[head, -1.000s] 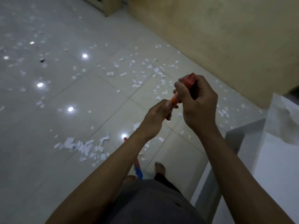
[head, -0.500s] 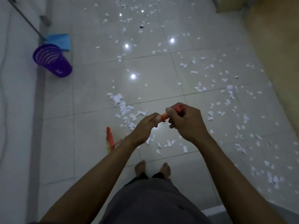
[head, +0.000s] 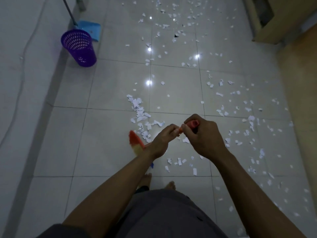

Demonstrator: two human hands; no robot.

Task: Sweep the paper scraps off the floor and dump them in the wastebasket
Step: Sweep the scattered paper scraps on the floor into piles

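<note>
A person stands barefoot on a glossy pale tiled floor [head: 111, 86], both hands on the orange plastic handle of a broom [head: 193, 124]; the left hand [head: 161, 140] has its grip clamped on the shaft, the right hand [head: 204, 140] has its grip clamped round the handle's top end, and the two hands touch; the broom's orange-and-yellow bristles sit low by the left wrist, just beside a heap of torn white paper scraps [head: 140, 114], with more scraps strewn across the tiles ahead and to the right; a purple perforated plastic wastebasket [head: 78, 47] stands upright near the left wall [head: 17, 48], well apart from the heap; a blue long-handled dustpan [head: 91, 28] sits just behind it.
</note>
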